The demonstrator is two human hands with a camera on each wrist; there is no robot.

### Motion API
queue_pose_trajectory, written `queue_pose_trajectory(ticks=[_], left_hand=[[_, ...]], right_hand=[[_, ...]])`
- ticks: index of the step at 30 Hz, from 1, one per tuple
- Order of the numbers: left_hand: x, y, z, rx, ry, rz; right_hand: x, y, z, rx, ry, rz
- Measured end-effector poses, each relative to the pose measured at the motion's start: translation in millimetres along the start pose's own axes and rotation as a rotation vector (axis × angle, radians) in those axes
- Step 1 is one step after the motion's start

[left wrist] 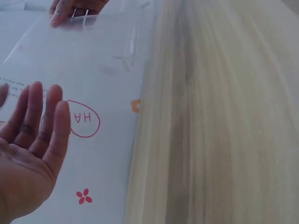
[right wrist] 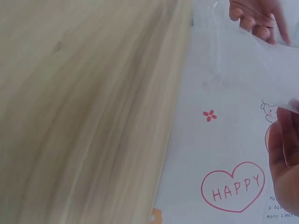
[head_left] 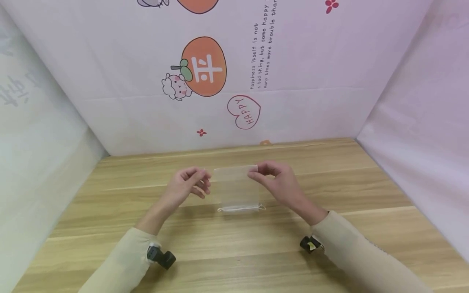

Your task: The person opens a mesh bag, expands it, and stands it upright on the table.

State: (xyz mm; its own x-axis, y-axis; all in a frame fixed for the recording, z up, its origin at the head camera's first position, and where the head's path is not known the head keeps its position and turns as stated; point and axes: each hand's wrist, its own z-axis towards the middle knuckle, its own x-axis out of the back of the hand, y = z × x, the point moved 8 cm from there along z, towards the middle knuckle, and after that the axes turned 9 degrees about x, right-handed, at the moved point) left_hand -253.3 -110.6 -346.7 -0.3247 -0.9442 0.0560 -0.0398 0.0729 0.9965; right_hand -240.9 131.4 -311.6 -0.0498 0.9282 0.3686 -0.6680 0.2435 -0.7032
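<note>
A clear, thin plastic drawstring bag [head_left: 238,187] hangs upright over the table, its white cord [head_left: 239,208] along the bottom edge with a small loop at each end. My right hand [head_left: 280,181] pinches the bag's upper right corner between thumb and fingers. To the left of the bag is my left hand [head_left: 192,182], a small gap from its upper left corner. In the left wrist view, the left hand [left wrist: 30,158] has its fingers loosely extended with nothing in them. Through the see-through film [right wrist: 261,60] the backdrop shows in the right wrist view.
A wood-grain table [head_left: 234,252] lies beneath both hands. Behind it rises a white printed cloth [head_left: 311,81] with an orange fruit drawing and a red heart. White cloth sides [head_left: 40,134] stand at left and right. Both wrists carry small black cameras [head_left: 161,256].
</note>
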Motion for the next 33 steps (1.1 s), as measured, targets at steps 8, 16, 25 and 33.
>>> queue_pose_trajectory(ticks=[8,16,25,33], left_hand=[[-4.2,16.0,-1.7,-0.180,0.010,-0.117],[-20.9,10.9,4.1,-0.131,0.012,-0.109],[-24.3,1.7,10.6,-0.080,0.097,-0.105],[-27.8,-4.9,13.9,-0.056,0.085,-0.125]], right_hand=[[-5.8,4.7,0.4,-0.152,-0.020,0.235],[-16.2,11.6,-2.8,-0.238,-0.059,0.348],[-22.5,21.3,-8.8,-0.295,-0.056,0.403],[-24.5,27.6,-9.2,-0.336,-0.032,0.404]])
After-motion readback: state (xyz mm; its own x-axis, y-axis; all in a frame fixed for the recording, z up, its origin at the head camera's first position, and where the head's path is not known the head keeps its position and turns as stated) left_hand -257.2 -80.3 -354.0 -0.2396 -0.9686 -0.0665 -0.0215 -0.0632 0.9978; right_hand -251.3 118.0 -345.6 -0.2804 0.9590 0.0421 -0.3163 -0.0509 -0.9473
